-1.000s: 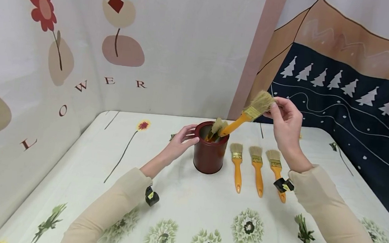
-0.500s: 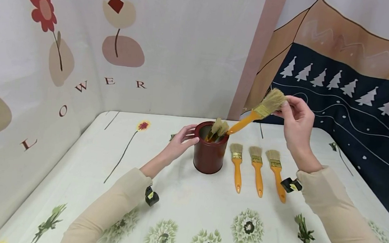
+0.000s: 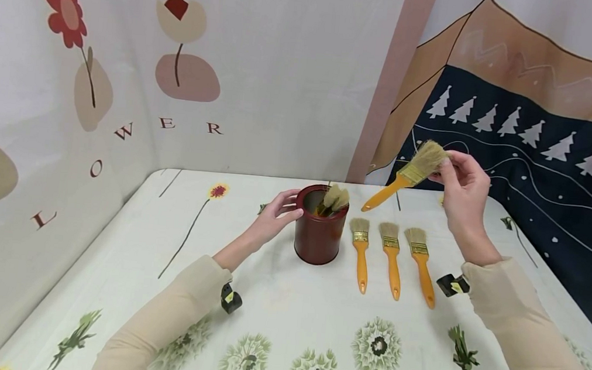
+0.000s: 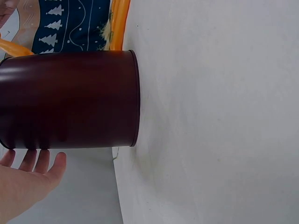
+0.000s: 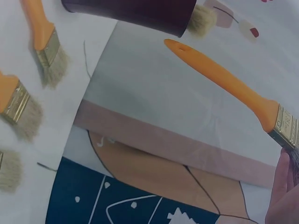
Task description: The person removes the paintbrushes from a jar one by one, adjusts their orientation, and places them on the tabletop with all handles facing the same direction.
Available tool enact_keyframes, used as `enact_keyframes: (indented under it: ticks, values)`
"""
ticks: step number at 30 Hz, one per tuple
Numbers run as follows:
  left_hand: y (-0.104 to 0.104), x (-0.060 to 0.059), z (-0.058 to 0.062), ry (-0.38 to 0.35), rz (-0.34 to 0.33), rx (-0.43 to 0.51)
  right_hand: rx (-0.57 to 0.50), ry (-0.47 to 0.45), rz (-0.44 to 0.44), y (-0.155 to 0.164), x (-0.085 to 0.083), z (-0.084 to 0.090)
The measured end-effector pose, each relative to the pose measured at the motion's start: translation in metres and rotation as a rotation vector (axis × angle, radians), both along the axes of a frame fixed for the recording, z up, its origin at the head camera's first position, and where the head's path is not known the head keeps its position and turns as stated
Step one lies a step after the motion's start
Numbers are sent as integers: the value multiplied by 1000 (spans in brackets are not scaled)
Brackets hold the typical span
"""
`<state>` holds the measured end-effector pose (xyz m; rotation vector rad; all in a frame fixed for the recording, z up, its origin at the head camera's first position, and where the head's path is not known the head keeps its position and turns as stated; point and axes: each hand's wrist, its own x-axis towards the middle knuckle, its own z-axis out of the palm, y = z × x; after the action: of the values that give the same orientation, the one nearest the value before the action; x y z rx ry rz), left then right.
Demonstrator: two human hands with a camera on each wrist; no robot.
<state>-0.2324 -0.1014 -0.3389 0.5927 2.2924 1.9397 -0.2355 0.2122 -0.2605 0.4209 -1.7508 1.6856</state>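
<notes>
A dark red can (image 3: 317, 234) stands upright on the table with brush bristles (image 3: 335, 198) showing above its rim. My left hand (image 3: 277, 208) rests its fairly straight fingers against the can's left side near the top; the left wrist view shows the fingertips (image 4: 43, 161) right at the wall. To the right of the can, my right hand (image 3: 465, 188) pinches a paintbrush (image 3: 408, 176) by its bristles. That brush hangs in the air at a slant, its orange handle (image 5: 219, 74) pointing down and left, clear of the can.
Three more paintbrushes lie side by side right of the can, bristles away from me: the near one (image 3: 361, 255), the middle one (image 3: 391, 261) and the far right one (image 3: 421, 266). A flower-printed cloth (image 3: 285, 307) covers the table; fabric walls (image 3: 285, 61) rise behind it.
My right hand has drawn the paintbrush out to the right, its handle end leaving the can's mouth. The bristles left in the can have tipped slightly right. My left hand has stayed put.
</notes>
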Motion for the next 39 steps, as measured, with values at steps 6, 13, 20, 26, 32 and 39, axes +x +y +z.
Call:
enact_keyframes:
  ticks: [6,13,20,26,32,39]
  values:
    - [0,1,1,-6,-1,1,83,-68,-70,7,-1,-5]
    - [0,1,1,-8,0,-4,151,-129,-94,15,-5,-9]
    - [0,0,0,-4,-3,3,207,-199,-85,25,-11,-12]
    - [0,0,0,-6,-4,2,269,-277,-98,34,-15,-16]
    - [0,1,0,-9,-2,-8,354,-341,-119,43,-18,-20]
    - [0,0,0,-4,-2,-5,345,-343,-90,58,-29,-32]
